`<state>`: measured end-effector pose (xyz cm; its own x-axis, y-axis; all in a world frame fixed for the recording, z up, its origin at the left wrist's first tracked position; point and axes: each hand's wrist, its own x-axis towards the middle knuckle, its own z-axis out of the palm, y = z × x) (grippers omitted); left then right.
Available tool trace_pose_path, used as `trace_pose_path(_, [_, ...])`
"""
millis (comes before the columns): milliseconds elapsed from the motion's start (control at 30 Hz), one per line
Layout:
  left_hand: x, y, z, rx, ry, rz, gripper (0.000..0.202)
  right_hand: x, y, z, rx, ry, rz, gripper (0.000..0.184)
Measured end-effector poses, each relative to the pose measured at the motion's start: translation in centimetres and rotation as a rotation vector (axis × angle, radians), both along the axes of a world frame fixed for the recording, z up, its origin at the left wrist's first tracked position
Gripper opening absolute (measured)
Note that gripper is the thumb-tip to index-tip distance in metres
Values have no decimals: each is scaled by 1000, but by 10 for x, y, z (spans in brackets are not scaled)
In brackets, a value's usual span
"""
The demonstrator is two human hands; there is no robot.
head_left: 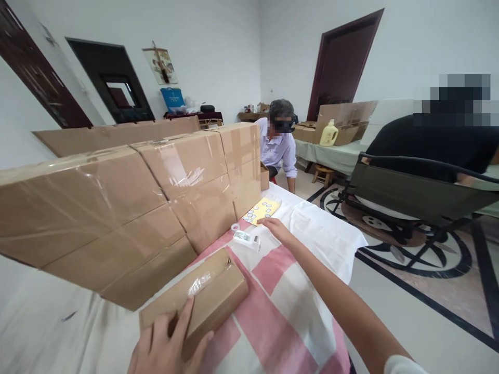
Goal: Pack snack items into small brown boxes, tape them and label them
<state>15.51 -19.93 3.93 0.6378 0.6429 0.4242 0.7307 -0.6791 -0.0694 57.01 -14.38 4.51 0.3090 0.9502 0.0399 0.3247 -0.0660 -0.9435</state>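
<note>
1. The left hand (167, 335) lies on the near end of a closed cardboard box (222, 291); its fingers are spread rather than closed, with the index fingertip at a strip of clear tape (200, 283) on the box's top and the thumb by its near side.
2. That box rests flat on the tabletop, over a pink-and-white checked cloth (268, 306), just beside a wall of stacked, taped cartons (202, 192).
3. The right hand (275, 229) reaches forward to the near edge of a yellow sheet (268, 206) bearing small pale labels; its fingers are stretched out, and whether they pinch anything I cannot tell.
4. Between the box and the sheet lie a white object (246, 239), its kind unclear, and a small pale ring (235, 227), near the stack's foot.
5. Beyond the stack's far end, a person in a light shirt (278, 148) leans down.
6. Off to the right, someone in dark clothing sits in a folding chair (421, 182); behind, a yellow jug (329, 133) stands near open cartons.
</note>
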Motion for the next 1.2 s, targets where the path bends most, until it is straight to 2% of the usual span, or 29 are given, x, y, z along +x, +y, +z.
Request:
trace_pose_path(67, [13, -8, -1, 81, -9, 117, 59, 12, 12, -6, -120, -23, 25, 36])
trace_pose_path(133, [23, -16, -1, 137, -22, 192, 59, 11, 26, -12, -235, -61, 60, 38])
trace_pose_path(233, [29, -21, 1, 149, -51, 192, 55, -1, 49, -12, -377, -152, 93, 41])
trace_pose_path(333, [28, -21, 1, 147, -102, 193, 54, -7, 64, -2, -490, -244, 121, 43])
trace_pose_path(567, [24, -17, -7, 182, -128, 173, 58, -10, 66, 15, -632, -346, 203, 31])
trace_pose_path(700, [23, -17, -9, 153, -134, 194, 56, -16, 66, 22, -733, -318, 271, 28])
trace_pose_path(800, [22, -16, -10, 146, -148, 190, 59, -23, 66, 27, -805, -279, 260, 25])
trace_pose_path(900, [20, -14, -14, 143, -183, 163, 56, -32, 64, 25, -807, -272, 201, 21])
trace_pose_path(1033, [20, -11, -20, 169, -235, 141, 52, -39, 59, 10, -678, -328, 81, 13])
trace_pose_path(1200, [18, -10, -19, 146, -231, 117, 51, -40, 57, -7, -556, -428, -16, 22])
